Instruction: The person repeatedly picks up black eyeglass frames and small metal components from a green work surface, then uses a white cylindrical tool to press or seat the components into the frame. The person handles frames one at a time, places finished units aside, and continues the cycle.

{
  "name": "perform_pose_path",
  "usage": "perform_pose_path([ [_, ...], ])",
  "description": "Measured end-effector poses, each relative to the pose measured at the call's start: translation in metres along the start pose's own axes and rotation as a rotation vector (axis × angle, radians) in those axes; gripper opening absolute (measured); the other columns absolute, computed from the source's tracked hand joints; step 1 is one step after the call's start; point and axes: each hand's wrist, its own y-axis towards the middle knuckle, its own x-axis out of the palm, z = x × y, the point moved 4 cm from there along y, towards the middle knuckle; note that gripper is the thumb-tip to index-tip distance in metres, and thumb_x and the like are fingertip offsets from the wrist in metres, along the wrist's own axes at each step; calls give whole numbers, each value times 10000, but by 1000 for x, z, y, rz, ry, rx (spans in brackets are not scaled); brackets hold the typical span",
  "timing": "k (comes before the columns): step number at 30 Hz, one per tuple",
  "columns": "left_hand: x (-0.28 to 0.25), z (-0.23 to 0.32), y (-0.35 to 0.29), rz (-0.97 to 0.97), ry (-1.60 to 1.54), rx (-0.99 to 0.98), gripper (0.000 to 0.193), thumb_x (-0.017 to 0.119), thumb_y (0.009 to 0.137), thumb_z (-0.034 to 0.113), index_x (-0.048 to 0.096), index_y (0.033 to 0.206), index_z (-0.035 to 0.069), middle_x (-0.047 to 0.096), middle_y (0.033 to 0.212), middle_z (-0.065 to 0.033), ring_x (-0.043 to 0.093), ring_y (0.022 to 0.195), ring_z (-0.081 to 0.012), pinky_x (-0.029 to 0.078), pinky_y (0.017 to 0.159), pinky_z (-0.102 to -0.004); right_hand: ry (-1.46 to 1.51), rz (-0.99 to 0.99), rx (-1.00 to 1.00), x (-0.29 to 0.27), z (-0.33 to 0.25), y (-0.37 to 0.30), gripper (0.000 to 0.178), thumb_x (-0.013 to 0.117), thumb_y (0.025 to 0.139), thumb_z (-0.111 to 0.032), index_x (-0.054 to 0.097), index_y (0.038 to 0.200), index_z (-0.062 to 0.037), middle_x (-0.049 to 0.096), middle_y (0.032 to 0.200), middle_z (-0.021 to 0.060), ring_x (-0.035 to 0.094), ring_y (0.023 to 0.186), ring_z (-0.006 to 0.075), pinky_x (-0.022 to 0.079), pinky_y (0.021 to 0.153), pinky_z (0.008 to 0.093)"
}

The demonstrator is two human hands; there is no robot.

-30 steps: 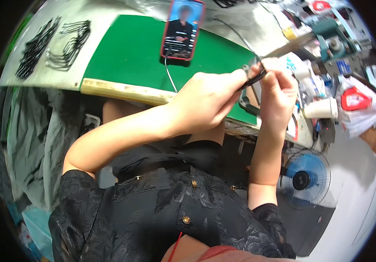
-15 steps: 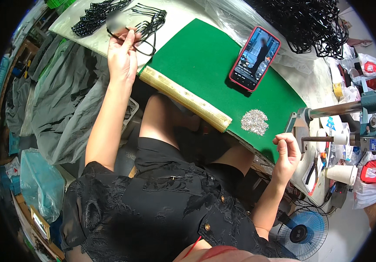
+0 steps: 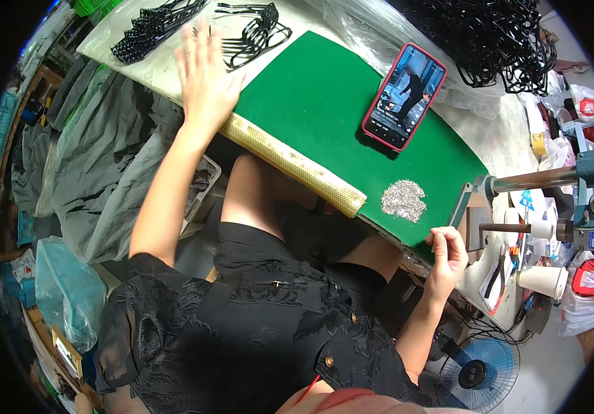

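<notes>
My left hand (image 3: 208,86) is open, fingers spread, over the pale tabletop at the far left. Nothing shows in it. Just right of its fingers lies a small stack of thin, glossy black looped frames (image 3: 259,36); a larger row of black frames (image 3: 150,33) lies on its other side. My right hand (image 3: 447,257) is closed at the green mat's near right edge, thumb and fingers together. Whatever it may hold is too small to make out. Beyond it, a pile of tiny silvery pieces (image 3: 404,201) rests on the green mat (image 3: 310,103).
A gold textured roll (image 3: 295,165) runs along the mat's near edge. On the mat lies a red-cased phone (image 3: 405,96). A metal hand press (image 3: 590,186) stands at the right, near pliers (image 3: 496,276) and a white cup (image 3: 544,279). A black tangled heap (image 3: 490,41) lies at the back.
My left hand has let go of a black looped frame, which now lies with the small stack, and its fingers have spread. My right hand has shifted slightly toward me.
</notes>
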Motion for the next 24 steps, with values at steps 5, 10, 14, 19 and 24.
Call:
perform_pose_path([
  [5,66,7,63,-310,-78,145,908,750,730,452,362,1396,-26,417,1410,-234,374,1323,-395,336,1084,-460,-161,49,-77,3,7,5,54,596,911,-16,629,902,25,595,822,36,551,745,97,434,687,219],
  [10,118,-26,134,-513,-36,-84,796,779,703,502,487,1243,-5,525,1261,-227,585,1110,-374,506,914,-439,-314,104,-112,8,17,11,56,608,896,-15,640,887,30,606,792,53,559,712,109,442,649,228],
  [14,135,-49,142,-757,-208,-96,601,692,716,523,664,980,-16,687,917,-214,670,849,-337,524,778,-410,-464,145,-197,16,14,13,56,616,890,-20,646,876,26,591,769,56,542,669,110,425,601,227],
  [19,100,-25,103,-806,-172,147,650,686,754,456,562,1183,-17,610,1106,-218,581,1073,-325,475,903,-388,-497,233,-203,18,13,9,43,600,873,13,639,857,18,553,724,56,501,597,120,373,522,240],
  [24,49,-43,54,-774,-333,236,529,723,737,80,537,1229,25,624,1010,-201,619,941,-362,500,855,-446,-599,208,-250,21,15,5,81,538,912,14,610,888,44,560,745,71,478,592,122,377,531,243],
])
